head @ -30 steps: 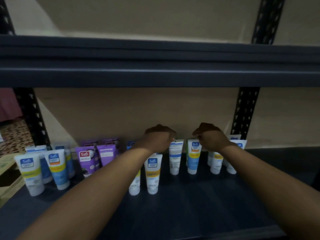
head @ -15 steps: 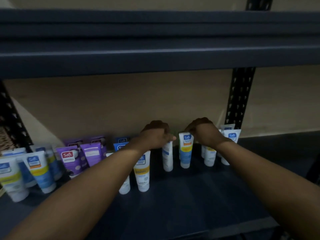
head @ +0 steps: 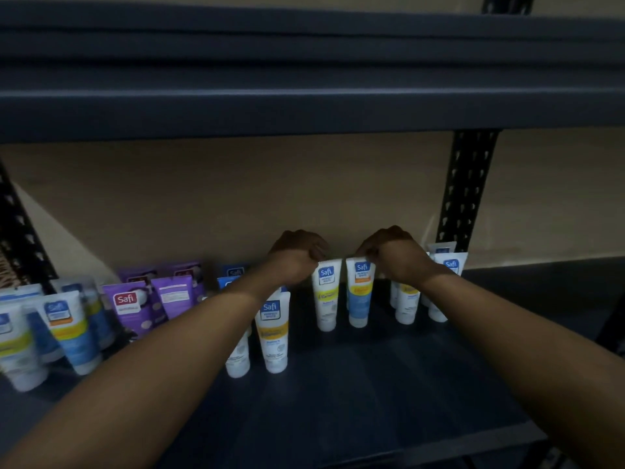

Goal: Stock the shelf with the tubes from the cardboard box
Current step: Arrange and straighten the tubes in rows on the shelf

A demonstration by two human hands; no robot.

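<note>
Beige wall [head: 236,184] behind; black perforated upright [head: 468,184] at right.

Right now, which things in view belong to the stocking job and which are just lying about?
Job: left hand pinching yellow-banded Safi tube; right hand pinching blue-bodied Safi tube; lower shelf board.
Just there: upper shelf, perforated upright, beige wall.

Two bare forearms [head: 162,353]

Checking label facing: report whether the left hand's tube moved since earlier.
Yes: left-hand tube turned in place, logo now outward; no shift against the upright post.
</note>
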